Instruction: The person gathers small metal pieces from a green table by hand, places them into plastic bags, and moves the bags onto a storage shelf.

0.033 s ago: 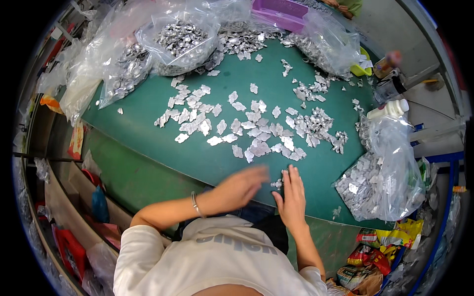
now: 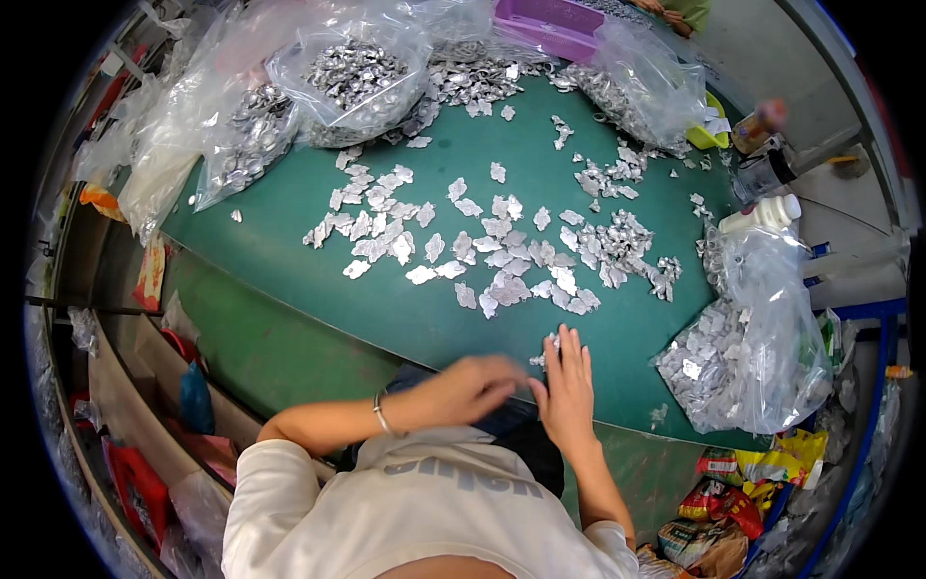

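My right hand [image 2: 567, 394] lies on the green table [image 2: 318, 280] near its front edge, fingers stretched out flat and thumb apart. Small silvery metal pieces [image 2: 538, 360] show beside its fingers, partly covered by them. To its left, my left hand [image 2: 471, 388] hangs by the table edge with a bracelet at the wrist. Motion smears its fingers, so whether anything is in them is unclear. Beyond both hands, many flat silvery metal plates [image 2: 508, 289] with wavy outlines are spread out. A heap of smaller, bulkier metal parts [image 2: 622, 246] sits to their right.
Clear plastic bags of metal parts stand at the back left [image 2: 352, 82], back right [image 2: 627, 92] and right front [image 2: 709, 367]. A purple bin [image 2: 550, 29] and a yellow-green container [image 2: 709, 124] are at the back. A white bottle [image 2: 762, 214] lies on the right. Another person's hands show at the top.
My left hand has drawn back from the right fingers, toward my body. The right hand has stayed almost in place, and the metal parts look unmoved.
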`<control>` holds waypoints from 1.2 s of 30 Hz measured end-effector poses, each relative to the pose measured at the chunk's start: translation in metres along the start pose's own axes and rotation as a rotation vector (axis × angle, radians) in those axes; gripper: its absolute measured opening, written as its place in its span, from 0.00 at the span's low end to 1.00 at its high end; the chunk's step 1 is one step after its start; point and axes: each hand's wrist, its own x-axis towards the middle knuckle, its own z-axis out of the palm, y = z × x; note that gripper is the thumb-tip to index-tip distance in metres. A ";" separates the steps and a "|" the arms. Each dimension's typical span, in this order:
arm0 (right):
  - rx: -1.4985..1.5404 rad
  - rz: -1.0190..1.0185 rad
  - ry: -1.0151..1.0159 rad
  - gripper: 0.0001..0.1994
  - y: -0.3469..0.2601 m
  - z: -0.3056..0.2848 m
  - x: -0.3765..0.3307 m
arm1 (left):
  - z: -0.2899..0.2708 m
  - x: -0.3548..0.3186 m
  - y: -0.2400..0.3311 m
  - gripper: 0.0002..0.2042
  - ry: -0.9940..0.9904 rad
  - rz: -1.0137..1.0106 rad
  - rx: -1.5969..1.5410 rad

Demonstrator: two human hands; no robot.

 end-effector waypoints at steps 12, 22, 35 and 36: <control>0.302 -0.305 -0.136 0.19 -0.030 0.011 -0.015 | 0.054 -0.030 -0.066 0.16 0.062 -0.628 -1.852; -0.231 -0.039 0.098 0.22 0.020 -0.002 0.057 | 0.037 -0.039 -0.056 0.13 -0.132 -0.727 -1.438; -0.209 -0.159 0.263 0.10 0.023 0.006 0.093 | 0.033 -0.034 -0.053 0.13 -0.181 -0.520 -1.402; -0.226 -0.172 0.270 0.10 0.025 0.008 0.093 | 0.033 -0.035 -0.053 0.13 -0.197 -0.506 -1.413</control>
